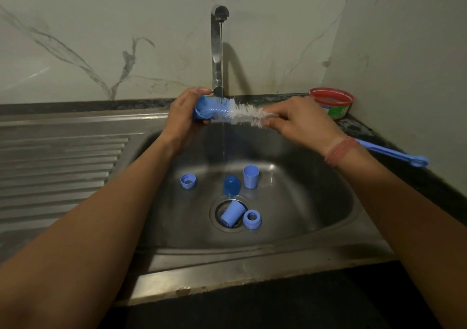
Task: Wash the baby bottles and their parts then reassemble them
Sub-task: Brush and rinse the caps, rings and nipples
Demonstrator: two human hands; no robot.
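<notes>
My left hand (185, 112) grips a baby bottle (205, 111) with a blue base, held sideways under the running tap (216, 50). A bottle brush with white bristles (246, 115) is partly inside the bottle. My right hand (300, 124) pinches the brush just behind the bristles, and its blue handle (394, 153) sticks out past my wrist. In the sink basin (303, 202) lie a threaded blue ring (188, 180), a translucent blue dome cap (232, 185), an upright blue cup (251, 177), a tipped blue cup (232, 213) on the drain and a second ring (252, 218).
A ribbed steel drainboard (58, 167) stretches to the left of the basin. A red tub (332, 101) stands on the dark counter at the back right, against the marble wall. A thin stream of water falls into the basin's middle.
</notes>
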